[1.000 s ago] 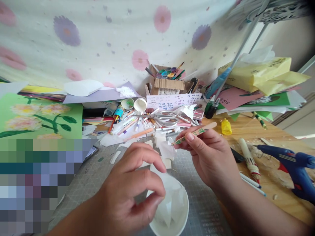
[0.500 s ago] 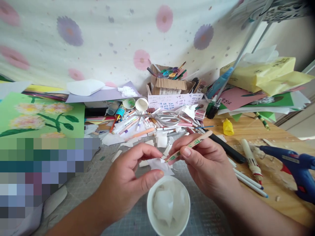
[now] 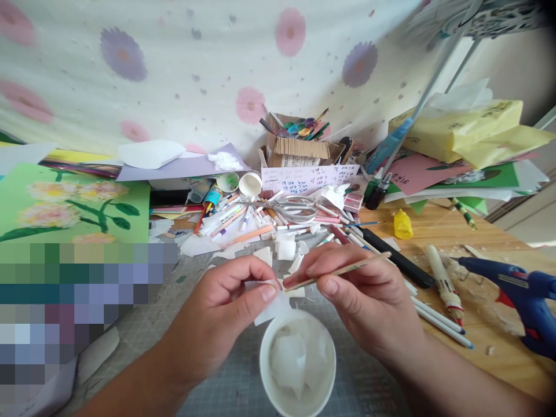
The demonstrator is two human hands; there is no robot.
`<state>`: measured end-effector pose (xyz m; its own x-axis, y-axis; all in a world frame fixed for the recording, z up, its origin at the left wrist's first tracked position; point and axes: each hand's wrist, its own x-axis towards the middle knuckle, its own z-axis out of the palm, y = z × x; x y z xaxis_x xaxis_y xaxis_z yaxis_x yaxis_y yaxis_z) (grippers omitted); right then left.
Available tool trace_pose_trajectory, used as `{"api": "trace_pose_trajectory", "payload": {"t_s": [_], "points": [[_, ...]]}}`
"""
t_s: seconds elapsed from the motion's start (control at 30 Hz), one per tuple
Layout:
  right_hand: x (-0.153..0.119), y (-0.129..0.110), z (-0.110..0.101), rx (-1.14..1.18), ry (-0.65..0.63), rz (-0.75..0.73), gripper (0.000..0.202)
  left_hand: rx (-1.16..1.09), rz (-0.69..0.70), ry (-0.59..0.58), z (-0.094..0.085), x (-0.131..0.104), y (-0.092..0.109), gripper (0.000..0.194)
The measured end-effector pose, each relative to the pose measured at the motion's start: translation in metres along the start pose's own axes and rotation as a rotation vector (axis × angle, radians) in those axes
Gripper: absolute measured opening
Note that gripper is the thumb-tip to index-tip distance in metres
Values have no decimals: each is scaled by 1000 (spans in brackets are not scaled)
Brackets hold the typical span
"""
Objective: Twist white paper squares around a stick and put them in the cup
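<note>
My left hand (image 3: 234, 310) pinches a small translucent white piece of paper (image 3: 270, 310) between thumb and fingertips. In my right hand (image 3: 360, 295) is a flat wooden stick (image 3: 360, 266) with green marks, held between thumb and fingers. Its lower tip meets the paper near my left fingertips; whether it is stuck there I cannot tell. Below both hands stands a white bowl (image 3: 266, 370), with pale translucent pieces (image 3: 290, 362) lying inside it.
Scissors (image 3: 297, 211) lie on a heap of markers and paper scraps beyond the hands. A blue glue gun (image 3: 519, 289) and a yellow bottle (image 3: 403, 224) are to the right. At left lies a green flower painting (image 3: 108, 197). A cardboard box (image 3: 297, 152) stands at the back.
My left fingers have closed on the paper, which has shifted slightly left and down. The stick has tilted flatter, its upper end moving right and down.
</note>
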<state>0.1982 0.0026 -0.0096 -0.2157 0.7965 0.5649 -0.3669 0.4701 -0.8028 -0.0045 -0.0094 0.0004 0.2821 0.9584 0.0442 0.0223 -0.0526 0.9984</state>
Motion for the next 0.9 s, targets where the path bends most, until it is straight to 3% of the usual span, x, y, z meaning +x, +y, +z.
{"api": "trace_pose_trajectory", "payload": {"t_s": [0.17, 0.9], "points": [[1, -4, 1, -37, -11, -29, 10, -129, -39, -45, -1, -2, -5, 18], [2, -7, 0, -138, -46, -63, 9, -178, -101, -54, 0, -2, -5, 17]]}}
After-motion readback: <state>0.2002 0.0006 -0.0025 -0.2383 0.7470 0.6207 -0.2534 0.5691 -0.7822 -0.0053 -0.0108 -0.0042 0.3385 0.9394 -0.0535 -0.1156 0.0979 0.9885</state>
